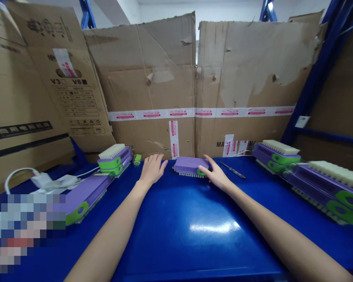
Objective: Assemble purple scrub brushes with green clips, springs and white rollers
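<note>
A purple and green brush-like block lies at the back middle of the blue table, its pale bristles facing down. My right hand has its thumb and fingers around the block's right, green end. To the left of the block, my left hand is held low over the table, fingers stretched out and nothing in them. Just beyond that hand sits a small green object, too small to make out. A screwdriver with a dark handle end rests right of my right hand.
Similar purple blocks are stacked at left and right, with another block lying nearer on the left. White power strips and cables lie at far left. Tall cardboard sheets wall the back; blue rack posts stand behind.
</note>
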The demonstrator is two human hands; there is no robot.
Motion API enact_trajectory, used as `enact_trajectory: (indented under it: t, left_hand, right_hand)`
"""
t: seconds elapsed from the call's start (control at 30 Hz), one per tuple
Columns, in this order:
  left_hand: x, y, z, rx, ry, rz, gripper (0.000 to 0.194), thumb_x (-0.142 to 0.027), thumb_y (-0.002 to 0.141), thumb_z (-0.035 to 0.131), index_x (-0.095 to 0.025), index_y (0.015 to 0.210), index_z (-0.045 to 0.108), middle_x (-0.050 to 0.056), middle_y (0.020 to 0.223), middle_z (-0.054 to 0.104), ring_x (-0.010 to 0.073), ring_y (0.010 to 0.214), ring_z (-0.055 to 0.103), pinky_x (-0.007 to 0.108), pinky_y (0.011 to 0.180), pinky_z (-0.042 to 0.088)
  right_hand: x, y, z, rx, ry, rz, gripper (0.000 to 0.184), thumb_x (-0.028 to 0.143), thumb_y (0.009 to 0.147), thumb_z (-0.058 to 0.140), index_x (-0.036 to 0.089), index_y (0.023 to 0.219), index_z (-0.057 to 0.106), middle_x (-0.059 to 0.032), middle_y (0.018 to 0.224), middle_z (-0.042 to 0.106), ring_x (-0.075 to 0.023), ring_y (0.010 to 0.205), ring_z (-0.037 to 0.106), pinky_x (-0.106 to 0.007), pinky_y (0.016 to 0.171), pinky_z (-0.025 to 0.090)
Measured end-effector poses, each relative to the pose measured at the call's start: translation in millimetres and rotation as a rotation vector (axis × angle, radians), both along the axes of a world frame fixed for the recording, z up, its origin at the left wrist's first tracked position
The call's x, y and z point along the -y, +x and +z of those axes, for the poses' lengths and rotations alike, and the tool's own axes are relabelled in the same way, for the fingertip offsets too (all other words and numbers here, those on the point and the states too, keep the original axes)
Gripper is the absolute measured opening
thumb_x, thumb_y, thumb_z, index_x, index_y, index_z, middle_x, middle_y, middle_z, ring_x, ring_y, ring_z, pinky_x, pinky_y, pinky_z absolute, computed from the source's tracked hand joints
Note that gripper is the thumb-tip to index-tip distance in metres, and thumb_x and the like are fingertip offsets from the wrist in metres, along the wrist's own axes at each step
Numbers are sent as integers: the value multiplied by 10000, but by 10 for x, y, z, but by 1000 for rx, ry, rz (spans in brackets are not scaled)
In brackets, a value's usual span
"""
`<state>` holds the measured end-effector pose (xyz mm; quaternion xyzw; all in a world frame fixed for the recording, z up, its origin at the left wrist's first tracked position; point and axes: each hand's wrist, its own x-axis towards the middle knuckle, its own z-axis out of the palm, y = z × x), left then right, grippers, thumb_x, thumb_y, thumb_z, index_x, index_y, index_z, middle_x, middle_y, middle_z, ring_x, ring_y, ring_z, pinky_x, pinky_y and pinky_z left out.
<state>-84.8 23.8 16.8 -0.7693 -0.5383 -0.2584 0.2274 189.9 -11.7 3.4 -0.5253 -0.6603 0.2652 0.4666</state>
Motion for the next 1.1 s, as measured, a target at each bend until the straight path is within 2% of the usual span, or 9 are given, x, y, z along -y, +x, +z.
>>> enact_trajectory:
  t: [0.13,0.23,0.3,0.57,0.77,0.97,1.1]
  left_hand:
    - [-95,-266,-63,68,12,214,456,-340,912,305,-94,1236,511,184,1243,552,315,1166,477,446,967,347]
    - [-123,-405,-112,105,-26,354,478,-282,879,328,-68,1283,468,210,1313,500,333,1232,421,477,980,334]
    - [-125,-455,-125,133,-71,407,467,-257,868,324,-76,1268,482,208,1281,531,334,1195,453,489,953,352]
    - [-73,-421,-6,83,-98,352,381,-263,861,335,-116,1120,573,179,1083,641,326,1022,528,447,819,391]
    - [-50,-382,58,85,-97,329,355,-256,876,306,-144,1047,596,138,920,676,279,924,571,409,818,363]
    - [-62,-444,22,102,-32,412,393,-303,856,371,-121,1128,588,189,1071,592,337,1022,506,417,788,392]
    - [-91,-524,-31,129,-91,339,373,-280,865,359,-159,1109,614,163,1139,575,313,1050,510,424,833,406]
  right_hand:
    - [-32,24,-31,89,103,-6,665,487,760,613,207,1336,437,-120,1273,523,-250,1054,561,-410,845,511]
    - [-61,35,-51,115,145,-33,628,497,762,612,193,1294,476,-126,1263,525,-259,1102,536,-437,907,475]
    - [-69,40,-56,117,160,-56,614,505,758,614,200,1276,492,-121,1250,532,-261,1105,534,-440,912,469]
    - [-50,44,-39,90,153,-102,614,514,738,634,209,1258,518,-114,1188,561,-280,1067,547,-455,897,460]
    - [-70,53,-29,144,167,-156,647,516,730,637,169,1260,501,-126,1175,552,-259,1094,534,-395,951,415]
    - [-97,88,-41,186,139,-231,656,537,740,612,155,1259,489,-132,1163,535,-260,1088,534,-387,946,411]
    - [-117,95,-61,180,161,-236,636,532,738,616,169,1248,497,-126,1159,537,-264,1101,527,-392,952,404]
